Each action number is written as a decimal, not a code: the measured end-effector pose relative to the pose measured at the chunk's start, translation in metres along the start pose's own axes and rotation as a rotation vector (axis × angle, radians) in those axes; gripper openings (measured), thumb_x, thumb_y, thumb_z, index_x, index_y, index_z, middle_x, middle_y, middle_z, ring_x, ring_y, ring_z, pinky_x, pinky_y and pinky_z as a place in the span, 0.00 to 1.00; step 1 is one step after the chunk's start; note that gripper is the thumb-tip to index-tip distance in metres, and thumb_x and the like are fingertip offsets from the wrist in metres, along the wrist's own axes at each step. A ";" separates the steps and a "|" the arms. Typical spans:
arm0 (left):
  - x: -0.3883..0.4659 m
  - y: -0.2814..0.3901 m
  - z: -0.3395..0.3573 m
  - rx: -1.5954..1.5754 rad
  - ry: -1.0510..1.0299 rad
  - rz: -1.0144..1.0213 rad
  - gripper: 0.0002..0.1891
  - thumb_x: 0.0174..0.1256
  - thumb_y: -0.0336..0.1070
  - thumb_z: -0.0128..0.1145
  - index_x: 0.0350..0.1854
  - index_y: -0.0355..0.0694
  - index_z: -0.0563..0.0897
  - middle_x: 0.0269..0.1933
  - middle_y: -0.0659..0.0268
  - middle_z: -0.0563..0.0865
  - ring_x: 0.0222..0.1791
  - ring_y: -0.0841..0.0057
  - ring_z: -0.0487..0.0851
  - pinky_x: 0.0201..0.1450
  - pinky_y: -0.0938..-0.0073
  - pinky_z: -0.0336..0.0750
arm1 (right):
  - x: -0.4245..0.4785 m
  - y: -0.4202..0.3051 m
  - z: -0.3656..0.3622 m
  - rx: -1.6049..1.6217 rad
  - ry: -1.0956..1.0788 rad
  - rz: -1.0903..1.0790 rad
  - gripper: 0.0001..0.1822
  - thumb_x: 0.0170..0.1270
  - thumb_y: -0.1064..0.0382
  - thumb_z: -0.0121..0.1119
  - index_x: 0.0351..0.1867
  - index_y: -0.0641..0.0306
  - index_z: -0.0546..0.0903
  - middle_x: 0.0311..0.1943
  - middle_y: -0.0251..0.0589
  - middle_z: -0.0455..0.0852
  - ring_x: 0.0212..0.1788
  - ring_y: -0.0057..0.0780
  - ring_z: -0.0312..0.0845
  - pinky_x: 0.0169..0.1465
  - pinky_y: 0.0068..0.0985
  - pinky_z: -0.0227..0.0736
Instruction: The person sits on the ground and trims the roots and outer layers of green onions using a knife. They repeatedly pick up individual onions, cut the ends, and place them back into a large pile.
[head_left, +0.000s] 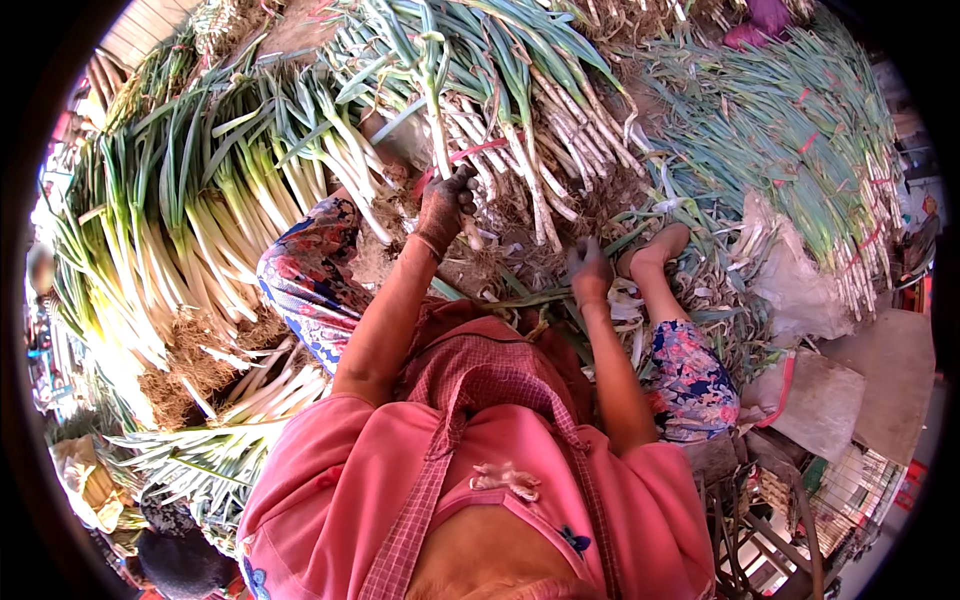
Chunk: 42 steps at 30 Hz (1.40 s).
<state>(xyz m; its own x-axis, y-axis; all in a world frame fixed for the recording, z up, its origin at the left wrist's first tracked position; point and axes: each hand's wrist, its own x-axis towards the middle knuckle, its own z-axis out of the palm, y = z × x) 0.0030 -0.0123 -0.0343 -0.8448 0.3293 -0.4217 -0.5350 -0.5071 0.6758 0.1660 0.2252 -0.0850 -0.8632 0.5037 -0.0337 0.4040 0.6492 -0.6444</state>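
Observation:
My left hand (448, 199), in a dark, soiled glove, grips the white stalk of a green onion (437, 120); the leaves point away from me and the root end shows below my fist. My right hand (589, 266), darkened too, is curled low over the leaf scraps in front of my right foot; whether it holds anything I cannot tell. Between and beyond my hands lies a heap of green onions (547, 142) with dirty white stalks, some near a red tie (486, 147). Cut leaves (529, 298) lie across the front of my apron.
Thick piles of green onions with roots (217, 247) stand at the left. Tied bundles (795, 150) fill the right. Peeled leaf waste (720, 307) and clear plastic sheeting (795, 277) lie beside my right foot. Flat boards (817, 397) and a metal frame (780, 525) are at the lower right.

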 end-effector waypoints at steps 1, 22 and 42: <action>0.001 -0.003 0.003 -0.045 -0.020 -0.027 0.09 0.72 0.35 0.49 0.45 0.34 0.77 0.27 0.72 0.77 0.18 0.87 0.67 0.19 0.84 0.62 | 0.016 0.016 0.017 0.048 0.010 0.003 0.16 0.61 0.55 0.61 0.43 0.65 0.78 0.37 0.53 0.85 0.39 0.47 0.82 0.43 0.36 0.74; -0.008 0.133 0.021 0.030 -0.043 -0.003 0.08 0.61 0.26 0.54 0.42 0.33 0.74 0.22 0.74 0.75 0.16 0.87 0.69 0.17 0.84 0.65 | 0.035 -0.089 0.082 -0.124 -0.285 -0.056 0.22 0.66 0.45 0.53 0.42 0.65 0.79 0.35 0.59 0.84 0.37 0.54 0.81 0.40 0.44 0.74; 0.012 0.089 0.051 -0.023 -0.183 -0.019 0.15 0.72 0.35 0.48 0.55 0.31 0.73 0.32 0.73 0.77 0.21 0.88 0.68 0.24 0.85 0.65 | 0.170 -0.073 0.093 -0.128 -0.085 0.084 0.22 0.57 0.45 0.63 0.44 0.61 0.82 0.33 0.52 0.85 0.36 0.48 0.83 0.42 0.42 0.77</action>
<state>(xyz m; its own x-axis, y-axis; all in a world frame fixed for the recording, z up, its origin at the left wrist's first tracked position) -0.0544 -0.0128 0.0522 -0.8200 0.4772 -0.3159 -0.5527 -0.5169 0.6538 -0.0388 0.2103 -0.1149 -0.8451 0.5128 -0.1508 0.5062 0.6773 -0.5339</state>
